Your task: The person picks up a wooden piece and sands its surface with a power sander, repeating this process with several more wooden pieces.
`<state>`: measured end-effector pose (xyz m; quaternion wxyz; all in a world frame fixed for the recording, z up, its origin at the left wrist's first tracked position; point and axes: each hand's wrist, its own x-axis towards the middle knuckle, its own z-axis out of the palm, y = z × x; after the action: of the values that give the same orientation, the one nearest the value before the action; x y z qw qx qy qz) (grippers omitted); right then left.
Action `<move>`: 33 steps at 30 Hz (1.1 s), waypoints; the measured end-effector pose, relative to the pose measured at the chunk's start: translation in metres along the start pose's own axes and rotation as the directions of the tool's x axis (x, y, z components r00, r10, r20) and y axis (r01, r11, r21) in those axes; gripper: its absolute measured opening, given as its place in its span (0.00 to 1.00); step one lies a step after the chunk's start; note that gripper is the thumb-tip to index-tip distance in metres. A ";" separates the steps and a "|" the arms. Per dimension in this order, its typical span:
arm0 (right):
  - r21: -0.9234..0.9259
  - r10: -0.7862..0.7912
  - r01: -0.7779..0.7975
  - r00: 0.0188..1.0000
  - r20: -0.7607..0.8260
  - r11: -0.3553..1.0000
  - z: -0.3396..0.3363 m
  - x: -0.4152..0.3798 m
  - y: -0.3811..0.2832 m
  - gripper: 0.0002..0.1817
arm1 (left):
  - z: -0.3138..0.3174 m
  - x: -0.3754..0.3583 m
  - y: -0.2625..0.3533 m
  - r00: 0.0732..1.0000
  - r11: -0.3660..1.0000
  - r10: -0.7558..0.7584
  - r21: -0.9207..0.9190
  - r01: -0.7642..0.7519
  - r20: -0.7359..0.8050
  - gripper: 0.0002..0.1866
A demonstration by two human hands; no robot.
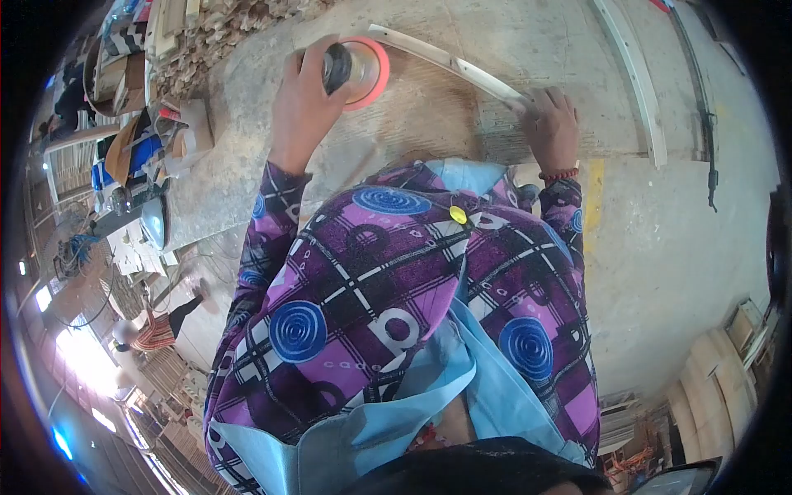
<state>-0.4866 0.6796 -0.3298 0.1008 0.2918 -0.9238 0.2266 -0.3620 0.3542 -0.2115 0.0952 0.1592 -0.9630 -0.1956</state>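
My left hand is closed around a round tool-like thing with a black knob-like part and a pink-red rim. Its exact kind I cannot make out. To the right, my right hand, a red bead bracelet at its wrist, grips the near end of a narrow pale wooden strip. The strip runs up and left across the worn work surface, its far end close to the round thing. Dark marks show along the strip. The fingertips of the right hand are partly hidden.
Wood offcuts are heaped at the upper left. A longer pale strip and a thin dark rod lie at the right. Boxes and a blue object stand on the left. Another person is farther off at lower left.
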 end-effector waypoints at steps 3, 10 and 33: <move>0.017 0.001 -0.001 1.000 0.023 1.000 -0.005 -0.007 -0.010 0.18 | 0.004 0.016 0.005 0.997 0.997 0.071 0.016 -0.071 -0.021 0.35; 0.002 0.000 0.000 0.999 0.034 1.000 -0.005 -0.007 -0.007 0.19 | 0.013 0.030 0.018 0.991 0.991 0.132 0.031 -0.133 0.012 0.36; 0.036 0.343 -0.342 0.936 -0.078 0.939 -0.072 -0.042 0.039 0.12 | 0.045 -0.054 -0.009 0.992 0.989 -0.105 -0.094 0.112 0.071 0.33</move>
<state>-0.4712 0.7629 -0.2934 0.0947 0.1179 -0.9529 0.2627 -0.3200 0.3807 -0.2627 0.0605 0.2000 -0.9448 -0.2524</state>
